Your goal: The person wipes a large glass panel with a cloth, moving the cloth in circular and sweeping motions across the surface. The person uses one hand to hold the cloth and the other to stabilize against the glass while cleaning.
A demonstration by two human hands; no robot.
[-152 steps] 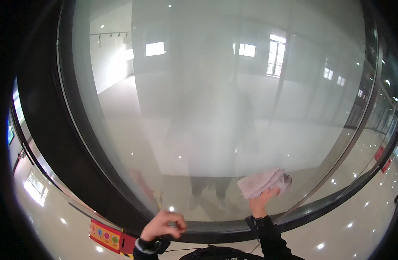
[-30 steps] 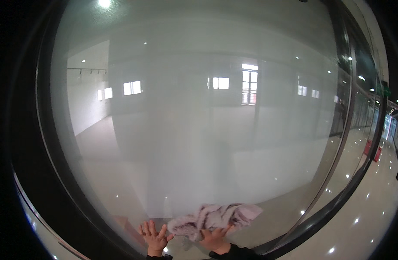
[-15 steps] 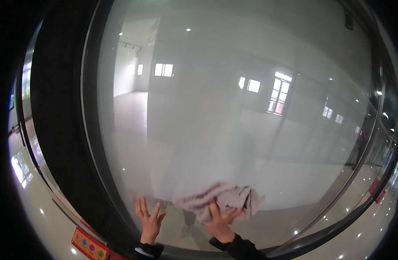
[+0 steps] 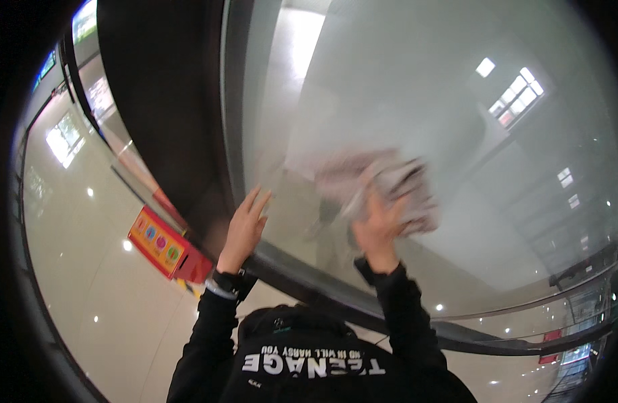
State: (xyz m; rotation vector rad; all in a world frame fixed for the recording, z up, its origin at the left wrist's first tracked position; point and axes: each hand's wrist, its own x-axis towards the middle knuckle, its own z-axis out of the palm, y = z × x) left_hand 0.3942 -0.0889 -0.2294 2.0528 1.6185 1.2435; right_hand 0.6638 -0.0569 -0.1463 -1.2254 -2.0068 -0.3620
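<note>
A large shiny glass pane (image 4: 403, 80) fills the middle and right, full of reflections of windows and lights. On its lower part my right hand (image 4: 379, 232) presses a bunched pinkish-grey cloth (image 4: 416, 195), with its fingers spread over it; hand and cloth are smeared by motion. My left hand (image 4: 245, 232) is empty, its fingers stretched out near the pane's lower left corner. Whether those fingertips touch the glass or its edge, I cannot tell. Both my sleeves are black, and a band circles the left wrist.
A dark frame (image 4: 302, 279) runs along the pane's lower edge and joins a wide black upright panel (image 4: 161, 101) at the left. Below and left of that panel stands a red and yellow box (image 4: 164, 245) on the glossy pale floor (image 4: 87, 269).
The view has tilted down and turned, so my black top now shows. My right hand and the cloth sit higher and further right in the picture; my left hand stays outstretched.
</note>
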